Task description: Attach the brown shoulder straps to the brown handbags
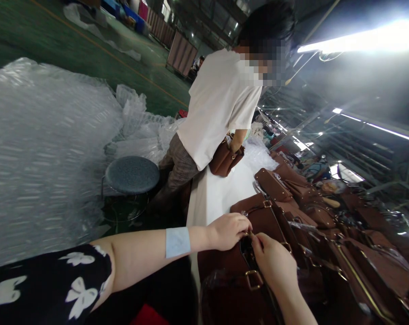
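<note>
Along the surface (229, 192), at its near end beside the left edge, sits a brown handbag (213, 262), its long opening running lengthwise away from the wearer. At the opening's far end, left hand (228, 231) and right hand (276, 262) are equally near, each grip seemingly pinching a small gold-toned piece (248, 233) (too tiny to identify). No brand, label or writing is legible.

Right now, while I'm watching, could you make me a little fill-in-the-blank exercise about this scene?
1. The left hand and right hand meet at a bag whose colour is ____.
2. A light-blue patch is on the camera wearer's ____ forearm.
3. The person standing ahead wears a ____ shirt.
4. The floor is mostly ____ in colour.

Missing words: brown; left; white; green.
</note>
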{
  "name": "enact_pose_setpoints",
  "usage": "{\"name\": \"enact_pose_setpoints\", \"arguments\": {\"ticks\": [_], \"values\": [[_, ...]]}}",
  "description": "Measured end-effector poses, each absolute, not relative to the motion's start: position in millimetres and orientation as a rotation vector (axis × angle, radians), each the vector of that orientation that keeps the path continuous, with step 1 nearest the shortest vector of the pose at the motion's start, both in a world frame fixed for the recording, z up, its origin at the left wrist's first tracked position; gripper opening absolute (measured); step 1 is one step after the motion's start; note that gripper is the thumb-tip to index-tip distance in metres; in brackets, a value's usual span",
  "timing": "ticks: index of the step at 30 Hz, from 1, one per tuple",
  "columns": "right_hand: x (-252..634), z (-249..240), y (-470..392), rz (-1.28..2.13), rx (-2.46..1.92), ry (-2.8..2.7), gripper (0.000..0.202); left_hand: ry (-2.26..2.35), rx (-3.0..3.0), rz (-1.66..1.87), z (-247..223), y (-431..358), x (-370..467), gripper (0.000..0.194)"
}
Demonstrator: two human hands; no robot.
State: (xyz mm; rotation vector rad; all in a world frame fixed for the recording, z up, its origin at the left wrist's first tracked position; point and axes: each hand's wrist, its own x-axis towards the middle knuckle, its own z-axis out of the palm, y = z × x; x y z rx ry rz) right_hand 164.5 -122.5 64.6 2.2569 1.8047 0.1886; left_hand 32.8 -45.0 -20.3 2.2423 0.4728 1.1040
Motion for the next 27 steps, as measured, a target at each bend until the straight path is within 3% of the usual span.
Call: {"name": "enact_pose_setpoints", "arguments": {"ticks": [13, 24, 27], "values": [[162, 59, -124, 0.351, 2.215, 1.762, 0.037, 0.442, 2.332, 1.137, -24, -46, 35, 0.024], [166, 65, -127, 0.27, 2.168, 1.894, 0.039, 0.487, 2.276, 1.08, -25, -38, 37, 0.015], [167, 70, -136, 0.134, 2.22, 1.986, 0.029, 0.483, 2.181, 1.074, -29, -35, 37, 0.01]]}}
